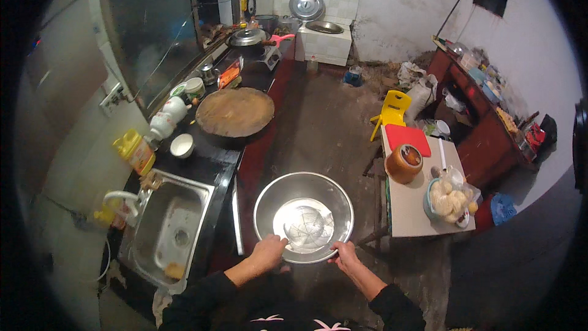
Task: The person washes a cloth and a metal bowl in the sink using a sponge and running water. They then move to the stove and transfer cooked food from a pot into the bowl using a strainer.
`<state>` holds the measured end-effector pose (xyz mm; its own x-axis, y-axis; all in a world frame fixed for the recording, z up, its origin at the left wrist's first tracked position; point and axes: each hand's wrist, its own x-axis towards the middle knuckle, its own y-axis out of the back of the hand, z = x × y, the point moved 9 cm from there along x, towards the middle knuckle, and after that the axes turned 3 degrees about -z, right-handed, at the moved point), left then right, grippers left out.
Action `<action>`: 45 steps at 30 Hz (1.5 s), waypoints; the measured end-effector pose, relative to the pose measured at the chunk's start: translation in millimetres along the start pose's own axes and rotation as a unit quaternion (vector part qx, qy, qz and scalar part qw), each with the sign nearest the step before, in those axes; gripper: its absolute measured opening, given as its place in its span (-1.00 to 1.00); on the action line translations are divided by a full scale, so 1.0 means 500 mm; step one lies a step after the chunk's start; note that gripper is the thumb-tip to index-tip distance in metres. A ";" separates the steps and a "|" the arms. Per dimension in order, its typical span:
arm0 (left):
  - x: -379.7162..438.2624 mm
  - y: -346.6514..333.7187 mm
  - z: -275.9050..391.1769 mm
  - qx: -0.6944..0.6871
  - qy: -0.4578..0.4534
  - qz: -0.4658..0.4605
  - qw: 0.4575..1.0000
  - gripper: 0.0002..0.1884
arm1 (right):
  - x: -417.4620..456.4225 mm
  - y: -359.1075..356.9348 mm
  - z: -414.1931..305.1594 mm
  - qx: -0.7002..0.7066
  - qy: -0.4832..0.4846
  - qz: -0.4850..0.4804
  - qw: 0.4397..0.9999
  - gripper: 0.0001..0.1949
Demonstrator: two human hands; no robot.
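A large round stainless-steel basin [266, 207] is in front of me, above the floor. My left hand [268, 253] grips its near rim on the left, fingers over the edge. On the right of the near rim, my right hand [347, 258] holds the basin with the thumb on top. Its bright bottom shows rings and thin dark lines; whether there is water in it I cannot tell. A steel sink [202, 220] with a white faucet [124, 200] and a sponge [174, 270] inside lies left of my left arm.
Along the left counter are a round wooden board [235, 111], a white bowl [182, 145], a yellow jug [134, 151] and a lidded pan [248, 37]. To the right, a low table [422, 188] bears a brown pot [404, 164] and a red board [408, 140]. Behind it is a yellow chair [395, 106].
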<state>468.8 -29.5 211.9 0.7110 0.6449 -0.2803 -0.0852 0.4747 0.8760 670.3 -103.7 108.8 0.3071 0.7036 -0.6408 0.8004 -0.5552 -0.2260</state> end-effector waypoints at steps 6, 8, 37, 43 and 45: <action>0.278 0.063 -0.083 -0.112 -0.156 0.077 0.978 -0.68 | 0.250 0.034 -0.152 0.035 -0.025 0.029 0.999 -0.83; 0.378 0.186 -0.110 -0.141 -0.132 0.243 0.951 -0.65 | 0.349 0.082 -0.229 0.028 -0.018 0.047 0.998 -0.91; 2.118 0.647 -0.529 -0.773 0.175 0.235 0.562 -0.39 | 1.686 -0.454 -1.560 -0.741 0.222 -0.096 0.626 -0.58; 2.448 0.831 -0.584 -0.762 0.238 0.180 0.575 -0.29 | 2.013 -0.432 -1.820 -0.639 0.262 -0.048 0.722 -0.55; 2.564 0.858 -0.627 -0.752 0.251 0.178 0.583 -0.28 | 2.125 -0.404 -1.911 -0.490 0.198 -0.088 0.845 -0.55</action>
<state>1124.9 1188.8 105.3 0.1987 0.7778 -0.5962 -0.9491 0.0011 -0.3149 1326.8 1179.9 174.5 0.1315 0.9379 -0.3209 0.8342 0.0702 0.5470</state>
